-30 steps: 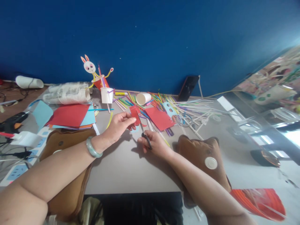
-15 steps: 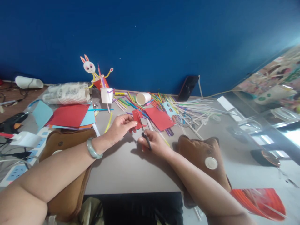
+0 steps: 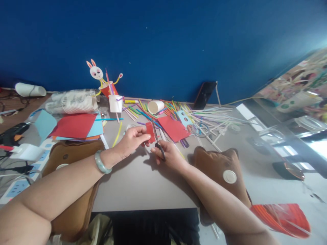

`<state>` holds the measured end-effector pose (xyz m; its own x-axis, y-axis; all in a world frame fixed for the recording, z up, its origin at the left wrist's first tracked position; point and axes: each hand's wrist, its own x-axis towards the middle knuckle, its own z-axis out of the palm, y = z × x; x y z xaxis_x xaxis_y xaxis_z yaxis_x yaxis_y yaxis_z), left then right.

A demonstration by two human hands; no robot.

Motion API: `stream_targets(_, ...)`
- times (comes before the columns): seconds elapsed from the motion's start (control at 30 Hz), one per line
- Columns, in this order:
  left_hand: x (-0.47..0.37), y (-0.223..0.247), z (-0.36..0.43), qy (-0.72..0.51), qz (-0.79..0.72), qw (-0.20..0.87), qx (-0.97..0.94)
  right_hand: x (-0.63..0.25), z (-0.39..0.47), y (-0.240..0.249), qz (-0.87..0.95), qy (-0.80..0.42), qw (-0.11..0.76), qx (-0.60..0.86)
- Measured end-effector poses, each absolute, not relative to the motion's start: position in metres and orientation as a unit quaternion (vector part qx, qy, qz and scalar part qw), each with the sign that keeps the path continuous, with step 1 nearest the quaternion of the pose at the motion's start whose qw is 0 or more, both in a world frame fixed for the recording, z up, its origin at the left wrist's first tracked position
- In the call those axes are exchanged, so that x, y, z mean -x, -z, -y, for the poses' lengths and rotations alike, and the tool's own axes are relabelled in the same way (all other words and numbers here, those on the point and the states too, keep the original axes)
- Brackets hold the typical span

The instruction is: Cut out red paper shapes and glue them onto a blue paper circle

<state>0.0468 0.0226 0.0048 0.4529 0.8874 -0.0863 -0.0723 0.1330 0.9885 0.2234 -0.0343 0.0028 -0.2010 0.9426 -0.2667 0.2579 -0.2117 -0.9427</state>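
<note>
A small piece of red paper (image 3: 150, 132) is pinched in my left hand (image 3: 135, 139), whose wrist wears a pale green bangle. My right hand (image 3: 169, 153) grips black-handled scissors (image 3: 159, 147), blades pointing up and away alongside the right edge of the paper. Whether the blades touch the paper is too small to tell. Just beyond my right hand lies a larger red sheet (image 3: 173, 128) with a ragged edge. A light blue piece with holes (image 3: 184, 117) lies behind it. A white cup (image 3: 155, 107) rests on its side behind the hands.
Coloured sticks (image 3: 143, 114) spread across the back. Left stand a rabbit figure (image 3: 96, 72), a white cup (image 3: 115, 103) and stacked cups (image 3: 80, 104) near red paper (image 3: 74, 126). Brown cushions (image 3: 217, 166) flank the hands. A phone (image 3: 204, 95) leans on the blue wall.
The small red paper has shifted slightly down and looks narrower. The scissors have turned slightly, with their tips farther up. A red strip hanging below my right hand no longer shows.
</note>
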Motion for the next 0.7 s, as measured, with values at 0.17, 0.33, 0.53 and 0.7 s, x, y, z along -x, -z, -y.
stream_targets(0.17, -0.045, -0.006, -0.027, -0.381, -0.381, 0.649, -0.537, -0.232, 0.032, -0.005, 0.541, -0.537, 0.328, 0.558)
stream_targets(0.33, -0.042, -0.011, -0.034, -0.407, -0.412, 0.614, -0.536, -0.252, 0.027, -0.008, 0.583, -0.493, 0.295, 0.574)
stream_targets(0.53, -0.04, -0.016, -0.034, -0.416, -0.422, 0.567, -0.572, -0.263, 0.022, -0.008, 0.643, -0.392, 0.247, 0.61)
stream_targets(0.7, -0.039, -0.014, -0.035, -0.399, -0.426, 0.561, -0.587, -0.261, 0.022, -0.011, 0.662, -0.367, 0.212, 0.619)
